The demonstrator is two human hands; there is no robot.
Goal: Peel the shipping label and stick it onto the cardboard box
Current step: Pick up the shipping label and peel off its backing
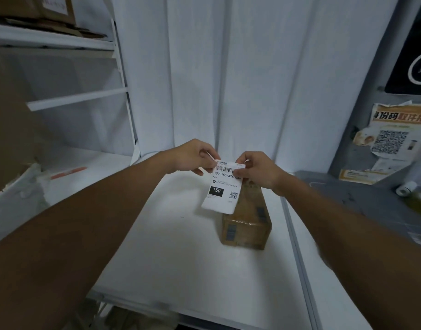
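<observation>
A person's left hand [192, 156] and right hand [258, 170] each pinch a top corner of a white shipping label [222, 189], holding it in the air above a small cardboard box [248, 225] that sits on a white table [180, 246].

The white shipping label [222, 186], printed with a barcode, a black "150" block and a QR code, hangs upright above the table. Just behind and below it, slightly right, a small brown cardboard box [246, 225] lies closed.
</observation>
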